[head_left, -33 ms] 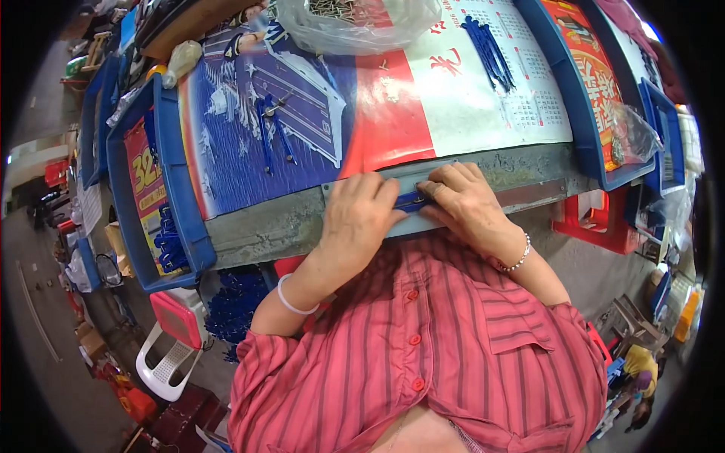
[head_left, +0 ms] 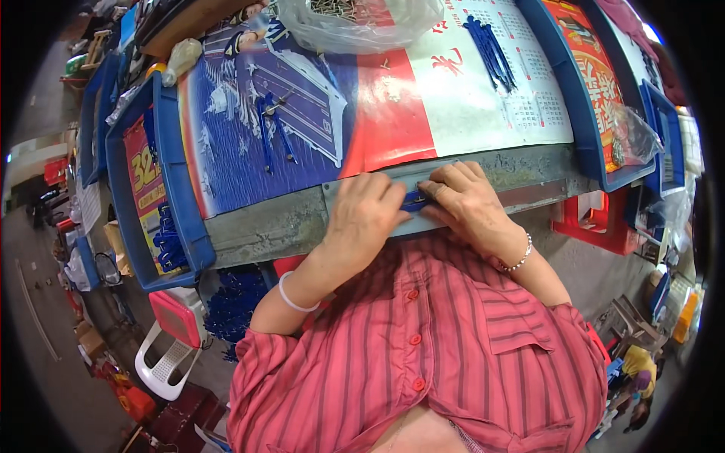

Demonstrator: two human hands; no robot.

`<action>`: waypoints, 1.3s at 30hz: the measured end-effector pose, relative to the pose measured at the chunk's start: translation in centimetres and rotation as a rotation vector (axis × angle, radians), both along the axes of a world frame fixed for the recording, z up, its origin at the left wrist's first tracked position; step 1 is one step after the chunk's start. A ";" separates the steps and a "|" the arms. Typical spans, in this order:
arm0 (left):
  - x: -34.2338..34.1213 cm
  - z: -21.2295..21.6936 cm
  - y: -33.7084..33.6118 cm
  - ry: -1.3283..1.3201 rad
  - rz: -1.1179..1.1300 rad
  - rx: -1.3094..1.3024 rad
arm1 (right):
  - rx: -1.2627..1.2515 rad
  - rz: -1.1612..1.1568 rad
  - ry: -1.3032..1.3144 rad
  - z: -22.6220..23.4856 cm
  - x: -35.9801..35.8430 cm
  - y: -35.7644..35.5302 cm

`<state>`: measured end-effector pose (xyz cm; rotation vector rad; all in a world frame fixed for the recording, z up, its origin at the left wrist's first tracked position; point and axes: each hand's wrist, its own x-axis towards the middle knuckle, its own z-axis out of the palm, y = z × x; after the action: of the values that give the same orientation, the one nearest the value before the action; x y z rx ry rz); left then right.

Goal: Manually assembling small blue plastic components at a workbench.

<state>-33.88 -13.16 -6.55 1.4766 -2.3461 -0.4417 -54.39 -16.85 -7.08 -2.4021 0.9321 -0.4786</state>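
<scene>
At the table's near edge, my left hand and my right hand pinch a slim blue piece with a small metal bit on it. The fingers cover most of the piece, so its exact kind does not show. Both hands are closed, close together, over a pale smooth plate set on the edge. Beyond my left hand, a few thin blue parts with metal pins lie on the printed sheet. A bundle of similar long blue parts rests farther off to the right.
A clear plastic bag of metal pins stands at the far middle. Blue trays flank the table, the left tray holding blue parts and the right tray a plastic bag. A heap of blue parts sits below, near a white chair.
My left hand has shifted very slightly to the right, toward my right hand, so a little less of the blue piece shows between them. My right hand has barely moved.
</scene>
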 end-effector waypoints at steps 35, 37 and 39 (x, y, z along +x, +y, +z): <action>0.2 -3.4 -0.8 0.130 -0.265 -0.175 | -0.075 0.014 0.039 -0.7 0.9 0.2; 3.0 -2.9 0.3 0.129 -0.193 -0.157 | -0.069 0.058 -0.029 -1.2 2.6 0.0; 5.3 -2.1 2.0 0.119 -0.126 -0.131 | -0.062 0.166 -0.033 -1.6 5.8 -0.2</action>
<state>-28.58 -11.20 -8.70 1.2148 -2.3342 -0.3874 -48.55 -17.08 -8.69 -2.4937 0.7061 -0.4889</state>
